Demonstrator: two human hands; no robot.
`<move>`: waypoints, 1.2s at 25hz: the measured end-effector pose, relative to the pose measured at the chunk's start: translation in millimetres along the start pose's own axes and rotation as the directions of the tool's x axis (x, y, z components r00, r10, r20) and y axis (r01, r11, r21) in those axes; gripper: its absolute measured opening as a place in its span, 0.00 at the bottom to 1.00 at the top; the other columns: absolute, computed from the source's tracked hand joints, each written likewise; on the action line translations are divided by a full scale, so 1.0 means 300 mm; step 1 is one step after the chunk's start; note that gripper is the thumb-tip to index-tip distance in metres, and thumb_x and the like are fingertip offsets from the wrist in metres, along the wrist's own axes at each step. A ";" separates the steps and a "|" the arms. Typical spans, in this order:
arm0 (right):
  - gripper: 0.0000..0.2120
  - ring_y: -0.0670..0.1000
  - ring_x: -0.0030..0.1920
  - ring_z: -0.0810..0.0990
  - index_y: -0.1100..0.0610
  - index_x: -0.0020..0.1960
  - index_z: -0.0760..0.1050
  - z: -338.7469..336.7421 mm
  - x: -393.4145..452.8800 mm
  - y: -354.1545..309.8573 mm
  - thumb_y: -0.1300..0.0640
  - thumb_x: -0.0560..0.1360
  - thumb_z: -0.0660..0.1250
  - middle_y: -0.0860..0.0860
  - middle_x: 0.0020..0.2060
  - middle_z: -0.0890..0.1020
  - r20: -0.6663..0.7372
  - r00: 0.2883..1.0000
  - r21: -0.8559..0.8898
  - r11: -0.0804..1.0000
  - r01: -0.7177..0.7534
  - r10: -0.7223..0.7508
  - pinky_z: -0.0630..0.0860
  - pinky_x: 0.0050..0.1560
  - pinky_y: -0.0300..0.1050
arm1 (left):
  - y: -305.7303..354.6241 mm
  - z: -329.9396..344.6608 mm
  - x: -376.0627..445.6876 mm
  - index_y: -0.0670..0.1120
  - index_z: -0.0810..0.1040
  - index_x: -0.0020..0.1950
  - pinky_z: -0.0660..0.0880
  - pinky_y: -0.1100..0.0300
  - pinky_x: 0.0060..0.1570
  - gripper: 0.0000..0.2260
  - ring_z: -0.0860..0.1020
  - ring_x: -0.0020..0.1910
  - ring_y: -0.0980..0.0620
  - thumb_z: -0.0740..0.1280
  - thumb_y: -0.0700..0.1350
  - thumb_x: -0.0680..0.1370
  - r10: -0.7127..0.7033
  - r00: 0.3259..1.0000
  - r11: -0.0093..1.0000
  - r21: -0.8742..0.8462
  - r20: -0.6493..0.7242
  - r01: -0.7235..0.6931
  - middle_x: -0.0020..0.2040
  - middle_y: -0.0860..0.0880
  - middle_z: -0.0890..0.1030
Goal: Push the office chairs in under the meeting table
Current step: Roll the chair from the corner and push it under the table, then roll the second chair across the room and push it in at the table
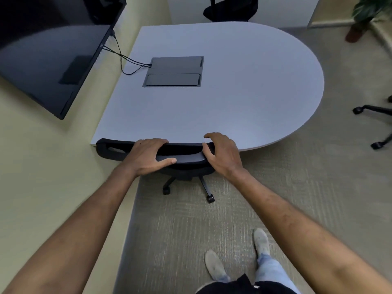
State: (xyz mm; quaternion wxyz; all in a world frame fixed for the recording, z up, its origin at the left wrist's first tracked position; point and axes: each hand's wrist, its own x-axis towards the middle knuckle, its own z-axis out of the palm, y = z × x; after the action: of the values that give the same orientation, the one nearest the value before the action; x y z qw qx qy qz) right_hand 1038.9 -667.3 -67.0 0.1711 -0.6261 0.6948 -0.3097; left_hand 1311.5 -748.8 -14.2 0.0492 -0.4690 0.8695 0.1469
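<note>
Both your hands sit on the black office chair's top rail (184, 154) against the pale rounded meeting table (233, 92), left hand (148, 155) clamped, right hand (222, 153) fingers spread loose.

Under my left hand (148, 154): matt black plastic top rail of the office chair (182, 158), smooth, faint sheen. Pale grey rounded meeting table (244, 85): smooth matt laminate look. Dark grey rectangular cable hatch (174, 71) in it: satin finish, metal or plastic, can't tell. Large black wall screen (48, 60): glossy, reflective. Beige-grey carpet (191, 225): rough ribbed weave. My worn white shoes (215, 265): scuffed, dull.
</note>
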 end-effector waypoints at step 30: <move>0.20 0.57 0.70 0.76 0.53 0.73 0.74 -1.537 -0.691 1.812 0.45 0.85 0.63 0.54 0.68 0.81 -0.348 0.636 -0.174 0.619 -0.766 0.689 0.69 0.68 0.54 | 2.518 0.505 1.176 0.50 0.72 0.75 0.68 0.49 0.71 0.28 0.74 0.72 0.46 0.63 0.66 0.81 0.634 0.730 0.690 0.239 0.256 -0.683 0.73 0.48 0.77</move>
State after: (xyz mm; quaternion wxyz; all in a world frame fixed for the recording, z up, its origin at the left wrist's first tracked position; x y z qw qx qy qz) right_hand 367.6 -352.1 -103.0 0.0954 -0.2624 0.9438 -0.1767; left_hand 480.6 -595.2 -79.0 0.1341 -0.0978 0.9849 0.0488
